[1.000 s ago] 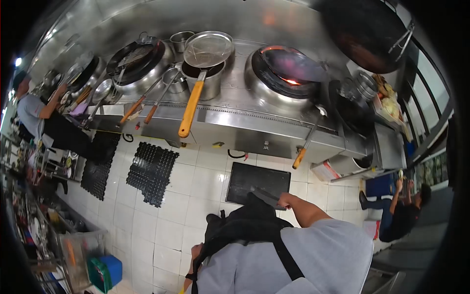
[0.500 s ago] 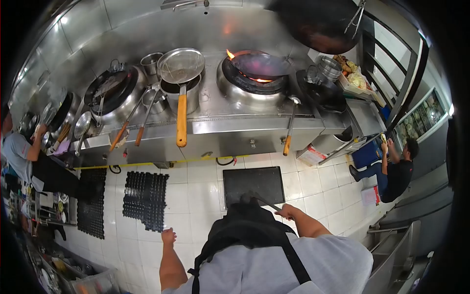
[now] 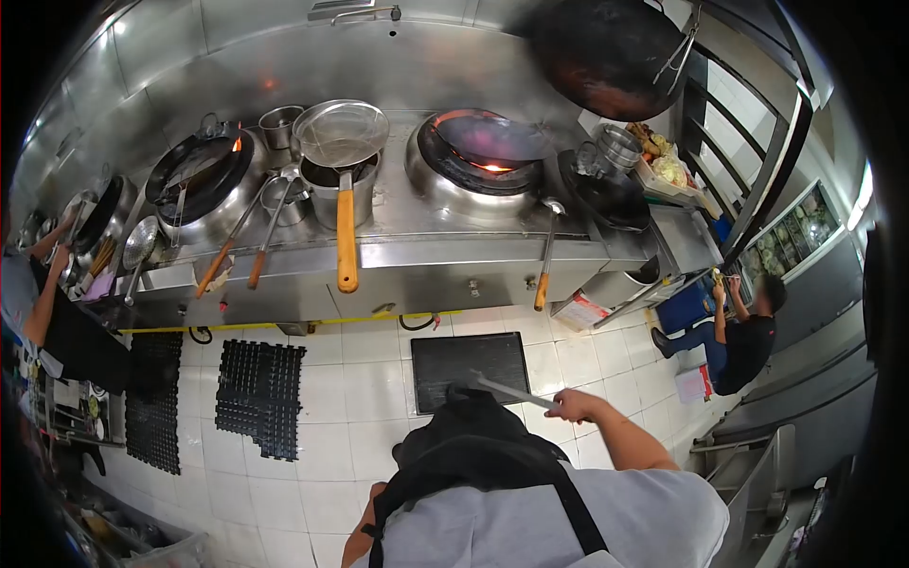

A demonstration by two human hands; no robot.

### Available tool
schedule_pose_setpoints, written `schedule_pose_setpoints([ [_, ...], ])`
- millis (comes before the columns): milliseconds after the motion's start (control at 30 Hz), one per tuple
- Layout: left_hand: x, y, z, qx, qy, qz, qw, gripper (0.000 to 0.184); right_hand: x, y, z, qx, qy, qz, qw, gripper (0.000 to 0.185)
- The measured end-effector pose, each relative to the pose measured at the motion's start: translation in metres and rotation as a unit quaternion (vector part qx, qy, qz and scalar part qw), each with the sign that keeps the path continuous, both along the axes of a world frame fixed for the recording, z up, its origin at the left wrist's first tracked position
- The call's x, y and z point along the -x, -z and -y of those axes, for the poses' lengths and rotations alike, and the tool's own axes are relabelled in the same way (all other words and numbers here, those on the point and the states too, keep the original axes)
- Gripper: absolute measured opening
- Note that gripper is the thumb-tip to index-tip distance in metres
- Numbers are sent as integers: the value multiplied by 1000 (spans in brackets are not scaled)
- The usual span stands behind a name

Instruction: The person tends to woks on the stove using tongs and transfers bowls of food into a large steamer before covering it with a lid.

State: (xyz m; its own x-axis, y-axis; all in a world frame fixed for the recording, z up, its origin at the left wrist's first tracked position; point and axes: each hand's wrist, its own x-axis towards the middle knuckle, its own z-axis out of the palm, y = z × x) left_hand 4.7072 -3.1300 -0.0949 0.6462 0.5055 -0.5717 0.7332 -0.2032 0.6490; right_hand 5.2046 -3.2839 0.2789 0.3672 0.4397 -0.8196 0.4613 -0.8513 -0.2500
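Observation:
My right hand (image 3: 575,406) is closed around the near end of a knife (image 3: 516,390), a long grey metal blade that points left over the apron and the edge of the black floor mat (image 3: 469,369). At the left side of the apron (image 3: 473,440), part of my left hand or wrist (image 3: 377,490) shows, its fingers hidden. Beyond the mat stands the steel stove counter (image 3: 398,248). On it, a wok (image 3: 492,138) tilts over a burning ring, and a round strainer (image 3: 339,133) with a yellow handle rests on a pot.
A co-worker (image 3: 71,322) stands at the far left by another wok. Another person (image 3: 743,346) sits at the right. Ladles (image 3: 552,237) lie across the counter edge. Perforated mats (image 3: 258,398) cover part of the tiled floor. A box of vegetables (image 3: 663,161) is at the back right.
My left arm has drawn back from over the floor to the apron. The knife now shows more of its length. A small flame has appeared at the left wok. The view has shifted.

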Motion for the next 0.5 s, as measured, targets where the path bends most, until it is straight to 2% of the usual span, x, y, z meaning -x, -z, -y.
schedule_pose_setpoints([
  [133,52,-24,-15,-130,104,98,981,36,-27,-88,-34,-101,59,-71,991,31],
  [167,62,-29,-26,-154,117,115,974,36,-43,-101,-38,-149,71,-39,985,29],
  [200,64,-20,-40,-121,92,72,986,31,-58,-112,-44,-197,83,-6,977,27],
  [233,64,-13,-56,-39,46,28,998,27,-70,-126,-54,-252,114,21,961,26],
  [267,60,-29,-73,55,-10,8,998,23,-84,-136,-66,-307,144,48,940,26],
  [300,68,-36,-87,186,-13,56,981,19,-107,-140,-77,-322,149,79,931,26],
  [333,59,-38,-88,278,-330,-35,901,20,-132,-143,-87,-338,154,109,922,26],
  [400,31,-71,-102,209,-518,-31,829,22,-175,-153,-110,-355,194,158,901,28],
  [500,-11,-101,-113,130,-561,27,817,27,-246,-150,-136,-366,206,166,892,28],
])
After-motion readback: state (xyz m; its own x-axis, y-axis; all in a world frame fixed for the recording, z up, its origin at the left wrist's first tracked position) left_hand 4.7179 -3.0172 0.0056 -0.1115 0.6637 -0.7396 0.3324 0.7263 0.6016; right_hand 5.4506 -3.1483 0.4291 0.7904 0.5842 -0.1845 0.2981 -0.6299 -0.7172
